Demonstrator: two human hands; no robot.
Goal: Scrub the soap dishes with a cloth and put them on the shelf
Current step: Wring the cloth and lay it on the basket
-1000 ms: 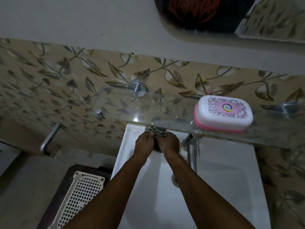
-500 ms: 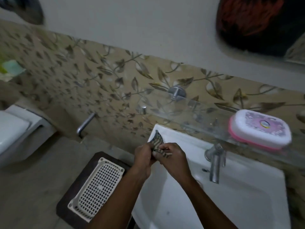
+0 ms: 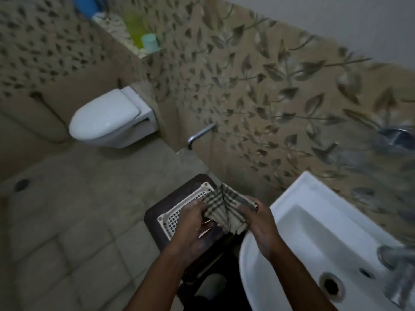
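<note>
Cloth (image 3: 226, 209) is gripped, bunched, by left hand (image 3: 190, 221) and right hand (image 3: 258, 221); judged soft, light, limp, best held gathered.

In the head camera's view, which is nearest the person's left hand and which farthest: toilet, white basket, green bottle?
1. White basket, just beneath the left hand holding the cloth.
2. Toilet, across the floor, left.
3. Green bottle, on the far ledge.

The left hand (image 3: 192, 224) and right hand (image 3: 258, 223) now hold the cloth (image 3: 224, 207) opened wider, shifted from over the sink (image 3: 289, 198) to above the perforated tray (image 3: 167, 221).
</note>
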